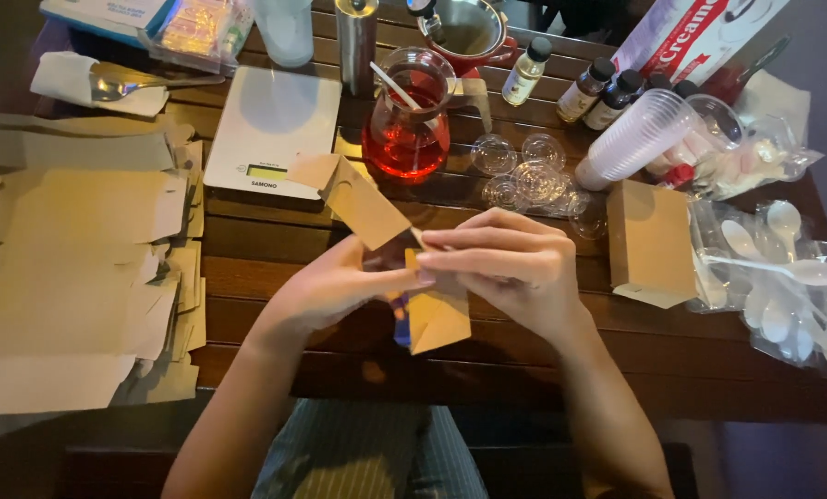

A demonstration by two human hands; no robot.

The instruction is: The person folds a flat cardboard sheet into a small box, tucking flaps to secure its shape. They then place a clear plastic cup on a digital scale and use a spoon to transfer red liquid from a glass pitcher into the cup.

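Note:
Both hands hold a brown cardboard box blank (377, 208) above the near edge of a dark wooden table (275, 240). My left hand (335, 282) supports it from below and the left. My right hand (510, 268) pinches it from the right, fingers pointing left across the fold. One flap sticks up and left toward the scale; another part (437, 319) hangs down between the hands.
Flat cardboard blanks (72, 277) are stacked at the left. A folded brown box (649, 242) stands at the right beside bagged white plastic spoons (783, 277). Behind lie a white kitchen scale (270, 129), a glass jug of red liquid (409, 120), clear lids (524, 176), stacked plastic cups (635, 139) and small bottles (584, 91).

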